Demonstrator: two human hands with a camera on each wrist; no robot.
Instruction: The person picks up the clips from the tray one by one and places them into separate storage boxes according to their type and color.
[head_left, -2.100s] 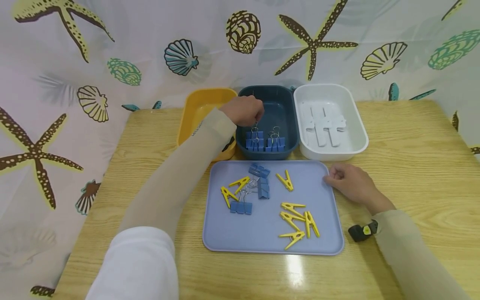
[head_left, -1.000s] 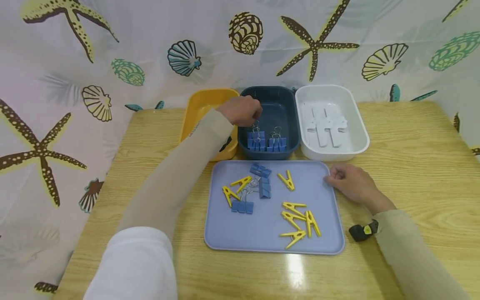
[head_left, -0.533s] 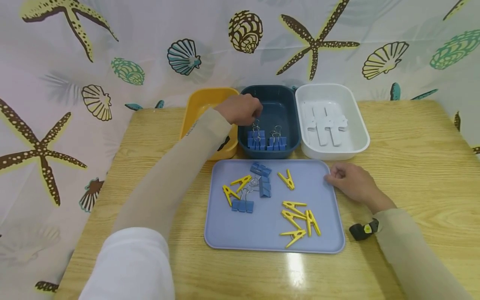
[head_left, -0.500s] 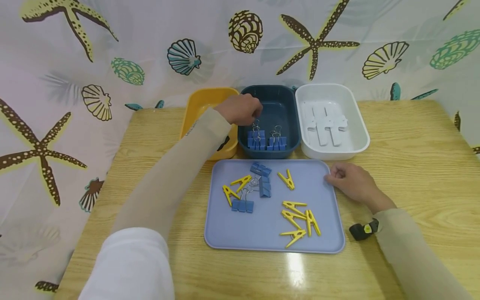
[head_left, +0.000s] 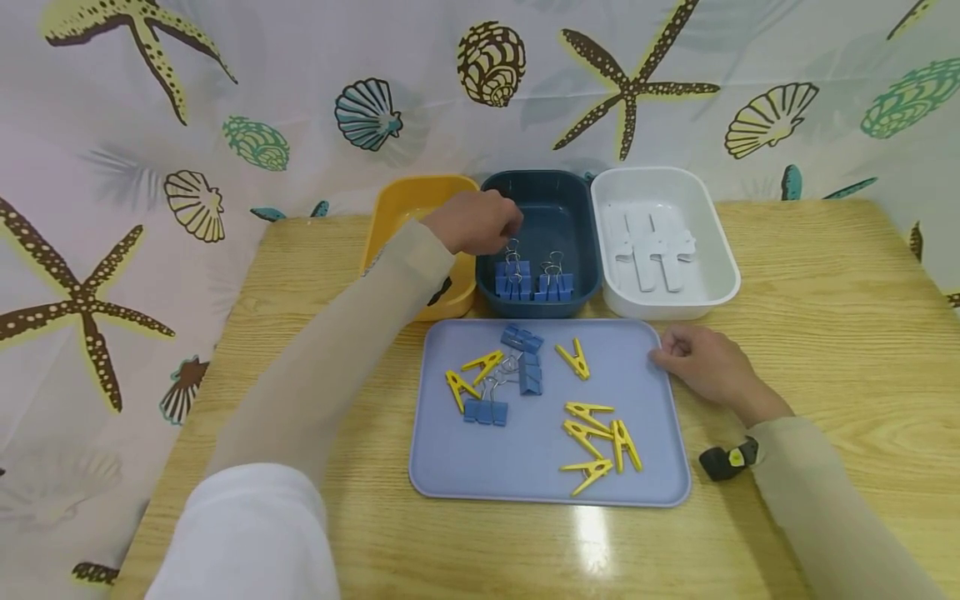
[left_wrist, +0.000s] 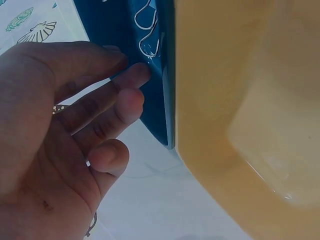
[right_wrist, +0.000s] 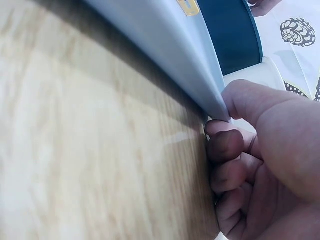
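Observation:
My left hand [head_left: 480, 221] hovers over the left side of the dark blue bin [head_left: 557, 223], its fingers loosely bent and holding nothing in the left wrist view. Below it, several blue binder clips [head_left: 513, 282] stand in the bin with their wire handles up. My right hand [head_left: 705, 362] pinches the right rim of the lavender tray [head_left: 487, 467] between thumb and forefinger, the other fingers curled near the tabletop. On the tray lie blue binder clips [head_left: 485, 412] at the upper left and several yellow clothespins [head_left: 587, 477], most of them towards the right.
A yellow bin [head_left: 390, 208] stands left of the blue one, partly hidden by my left forearm. To the right, a white bin [head_left: 723, 275] holds several white clips [head_left: 652, 250]. All three stand in a row behind the tray, before a patterned cloth [head_left: 420, 50].
My left hand has drawn slightly left from the binder clips, and its forearm has shifted left too. The right hand, the tray and its contents look the same.

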